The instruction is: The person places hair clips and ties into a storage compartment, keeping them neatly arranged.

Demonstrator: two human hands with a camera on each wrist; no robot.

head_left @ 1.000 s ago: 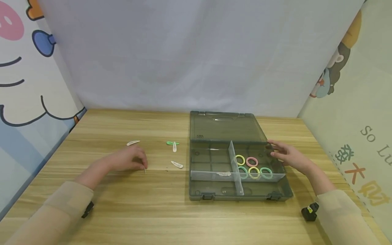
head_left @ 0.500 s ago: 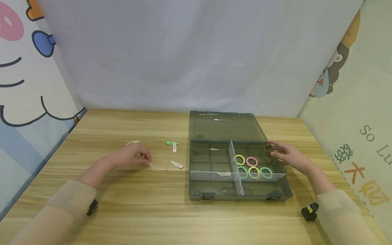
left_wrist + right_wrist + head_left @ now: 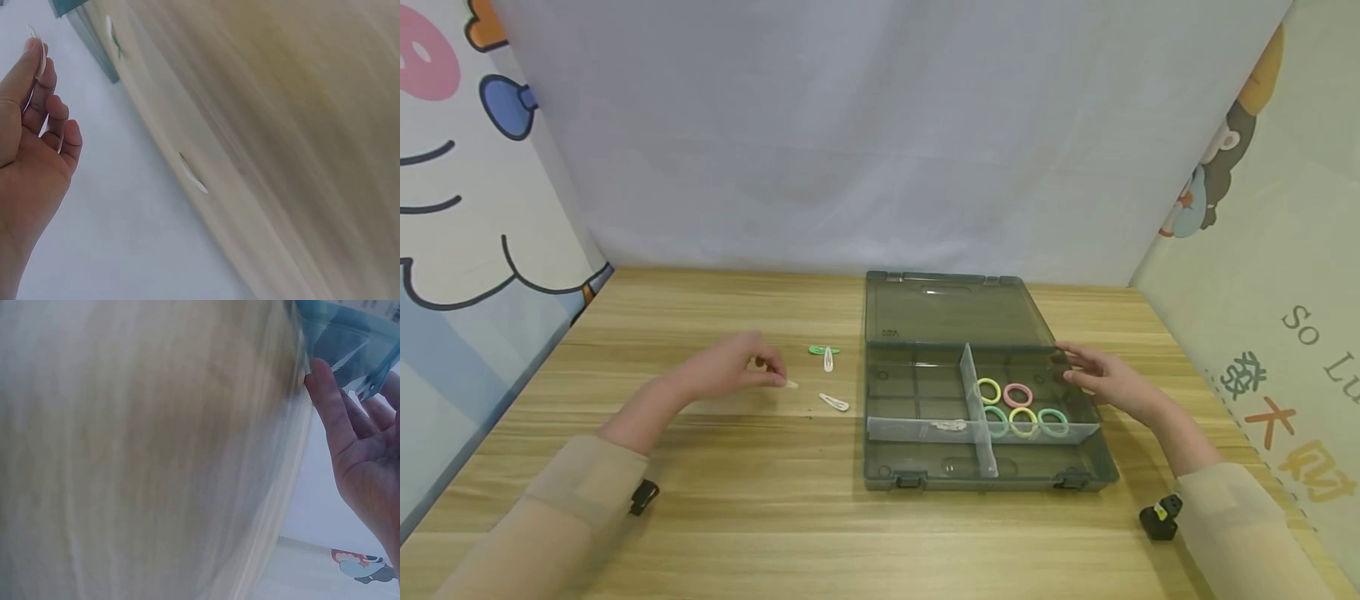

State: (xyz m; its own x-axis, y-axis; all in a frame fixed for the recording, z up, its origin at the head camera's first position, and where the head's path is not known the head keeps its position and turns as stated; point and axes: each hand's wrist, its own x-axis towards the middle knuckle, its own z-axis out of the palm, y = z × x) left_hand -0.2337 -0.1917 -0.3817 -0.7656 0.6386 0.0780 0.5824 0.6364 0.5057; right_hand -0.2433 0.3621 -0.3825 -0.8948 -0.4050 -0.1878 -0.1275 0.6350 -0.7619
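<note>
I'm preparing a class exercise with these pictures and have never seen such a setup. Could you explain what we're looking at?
There is no machine: a person's bare left hand and right hand do the work. The wide picture is taken from the head, looking forward and down at the table. The other two are taken from the wrists, one each, so they look tilted.

On the table stands an open, see-through grey box with dividers. Inside are five coloured rings and some small white clips. To the person's left of it lie a green clip, a white clip overlapping it and another white one nearer the person.

The left hand pinches the held clip, also white. The right hand touches the box's right side.
</note>
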